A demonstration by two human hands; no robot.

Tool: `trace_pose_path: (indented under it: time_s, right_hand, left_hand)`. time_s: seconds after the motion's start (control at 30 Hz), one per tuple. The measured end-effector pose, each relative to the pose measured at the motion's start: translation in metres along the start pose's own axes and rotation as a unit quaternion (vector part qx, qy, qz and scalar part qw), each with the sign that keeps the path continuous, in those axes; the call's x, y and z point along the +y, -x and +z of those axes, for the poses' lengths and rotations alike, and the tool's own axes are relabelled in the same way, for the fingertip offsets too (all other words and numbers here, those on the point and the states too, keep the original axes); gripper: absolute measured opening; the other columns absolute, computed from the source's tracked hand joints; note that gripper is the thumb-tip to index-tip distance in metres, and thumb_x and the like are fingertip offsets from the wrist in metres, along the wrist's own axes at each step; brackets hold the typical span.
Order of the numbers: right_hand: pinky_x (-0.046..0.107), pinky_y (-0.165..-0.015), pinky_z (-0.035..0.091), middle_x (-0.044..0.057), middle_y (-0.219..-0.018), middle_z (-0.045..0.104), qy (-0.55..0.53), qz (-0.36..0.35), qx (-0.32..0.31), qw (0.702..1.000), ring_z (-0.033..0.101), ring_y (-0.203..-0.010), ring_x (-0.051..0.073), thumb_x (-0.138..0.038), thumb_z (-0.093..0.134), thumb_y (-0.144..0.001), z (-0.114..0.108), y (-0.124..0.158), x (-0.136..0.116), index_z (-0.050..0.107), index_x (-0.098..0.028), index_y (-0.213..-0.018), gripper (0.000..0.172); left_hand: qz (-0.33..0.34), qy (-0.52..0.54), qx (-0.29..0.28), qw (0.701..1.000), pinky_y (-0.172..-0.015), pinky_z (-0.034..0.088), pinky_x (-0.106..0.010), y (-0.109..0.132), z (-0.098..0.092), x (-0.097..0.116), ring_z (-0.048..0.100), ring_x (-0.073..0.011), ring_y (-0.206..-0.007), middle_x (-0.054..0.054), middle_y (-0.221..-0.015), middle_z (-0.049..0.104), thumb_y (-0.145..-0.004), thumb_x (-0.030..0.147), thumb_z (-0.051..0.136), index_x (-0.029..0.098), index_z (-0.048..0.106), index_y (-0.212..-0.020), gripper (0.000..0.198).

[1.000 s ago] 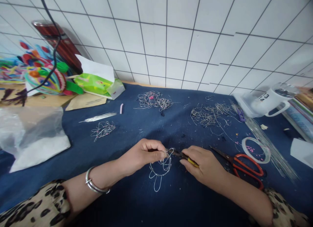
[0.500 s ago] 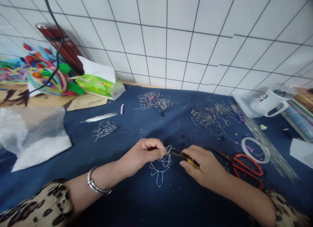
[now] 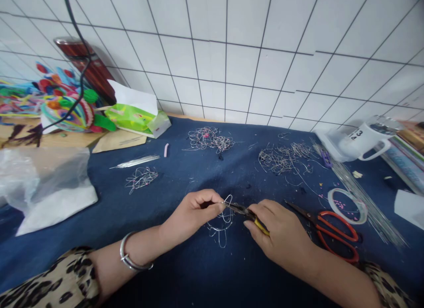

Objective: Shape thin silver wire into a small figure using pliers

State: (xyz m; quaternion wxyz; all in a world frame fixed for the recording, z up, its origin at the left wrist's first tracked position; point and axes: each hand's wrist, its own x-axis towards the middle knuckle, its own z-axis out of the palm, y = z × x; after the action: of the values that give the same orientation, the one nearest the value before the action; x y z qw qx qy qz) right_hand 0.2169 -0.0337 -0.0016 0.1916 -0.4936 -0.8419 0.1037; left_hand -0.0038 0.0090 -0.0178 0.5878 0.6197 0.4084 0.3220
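Observation:
Between finger and thumb, my left hand (image 3: 198, 208) pinches a bent silver wire piece (image 3: 222, 230), whose loops hang below the fingertips. My right hand (image 3: 276, 226) is closed round the yellow handles of a pair of pliers (image 3: 247, 211). The jaws of the pliers point left and meet the wire beside my left fingertips; whether they grip it I cannot tell. Scissors with red handles (image 3: 338, 228) lie just right of my right hand. Beyond the hands, tangled wire heaps (image 3: 208, 140) and loose bent wires (image 3: 285, 157) rest on the dark blue cloth (image 3: 185, 272).
At the right lie a tape-like ring (image 3: 347, 206) with pink beads, straight wires (image 3: 371, 206) and a white mug (image 3: 367, 138). On the left are a plastic bag (image 3: 66, 188), a small wire bundle (image 3: 141, 179) and a green tissue pack (image 3: 132, 118). A tiled wall (image 3: 245, 56) rises behind.
The wire piece has turned a little, its lower loops shifting slightly right and up. The pliers' jaws have come nearer my left fingertips. Both hands keep their holds.

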Motion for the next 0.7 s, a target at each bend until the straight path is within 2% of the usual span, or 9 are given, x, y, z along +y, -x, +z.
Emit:
trace_pose_path:
  time_s: [0.3, 0.7]
  right_hand:
    - [0.035, -0.071, 0.047, 0.007, -0.080, 0.056, 0.006, 0.000, 0.003, 1.000, 0.054, -0.077, 0.018, -0.026, 0.046, -0.085, 0.0011, -0.0019, -0.0010, 0.059, -0.014, -0.097, 0.021]
    - [0.035, -0.072, 0.047, 0.008, -0.080, 0.057, 0.007, -0.004, 0.001, 1.000, 0.054, -0.079, 0.019, -0.026, 0.045, -0.086, 0.0014, -0.0010, -0.0007, 0.059, -0.014, -0.097, 0.022]
  left_hand:
    - [0.001, -0.033, 0.012, 0.999, -0.060, 0.037, -0.023, -0.0007, 0.0025, 0.0020, 0.044, -0.0098, -0.063, 0.000, -0.068, 0.052, -0.083, 0.025, 0.055, 0.012, 0.061, -0.074, 0.016]
    - [-0.002, -0.029, 0.016, 0.999, -0.053, 0.034, -0.021, -0.0005, 0.0048, 0.0033, 0.040, -0.0078, -0.056, 0.002, -0.063, 0.048, -0.082, 0.023, 0.055, 0.012, 0.060, -0.073, 0.015]
